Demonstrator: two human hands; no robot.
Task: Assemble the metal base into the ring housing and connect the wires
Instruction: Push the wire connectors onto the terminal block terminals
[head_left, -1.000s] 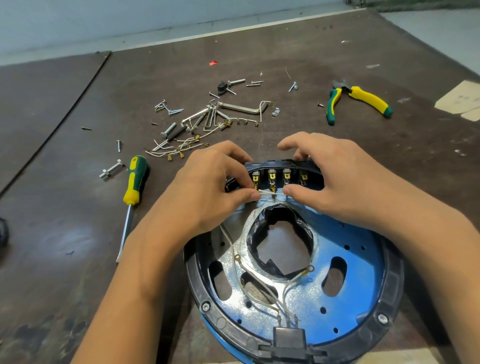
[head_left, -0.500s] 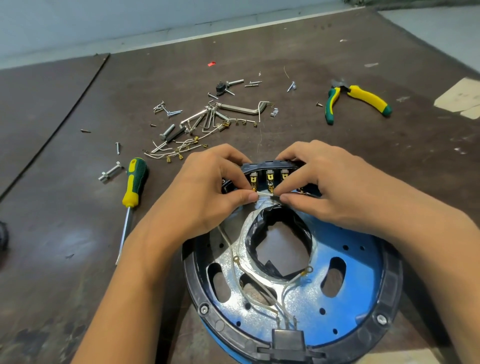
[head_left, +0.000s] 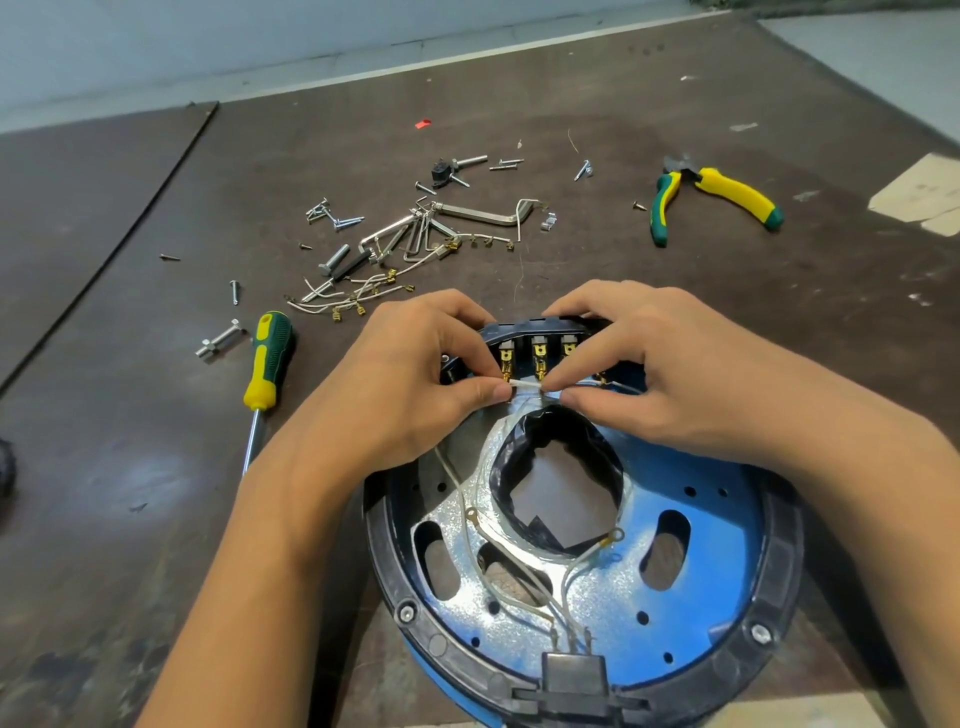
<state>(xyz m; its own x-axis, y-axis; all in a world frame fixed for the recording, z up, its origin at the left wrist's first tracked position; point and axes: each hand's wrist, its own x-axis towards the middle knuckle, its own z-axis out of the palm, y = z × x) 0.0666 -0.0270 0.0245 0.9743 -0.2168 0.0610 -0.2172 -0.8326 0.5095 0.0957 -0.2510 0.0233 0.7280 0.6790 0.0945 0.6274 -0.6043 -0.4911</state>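
A black ring housing (head_left: 779, 561) lies on the table with the shiny blue metal base (head_left: 691, 587) seated inside it. At its far side a row of brass terminals (head_left: 539, 358) stands in a black block. My left hand (head_left: 410, 384) and my right hand (head_left: 649, 374) pinch the two ends of a short white wire (head_left: 525, 385) just below those terminals. Other white wires (head_left: 519, 577) with ring lugs run across the base to a black connector (head_left: 574, 673) at the near rim.
A yellow-green screwdriver (head_left: 264, 364) lies left of the housing. Beyond it sits a pile of hex keys, screws and spare wires (head_left: 410, 244). Yellow-green pliers (head_left: 717, 200) lie at the far right. A bolt (head_left: 221, 340) rests near the screwdriver handle.
My right hand came down from the housing's far rim and its fingertips joined the left hand on the white wire below the terminals. The left hand stayed nearly still.
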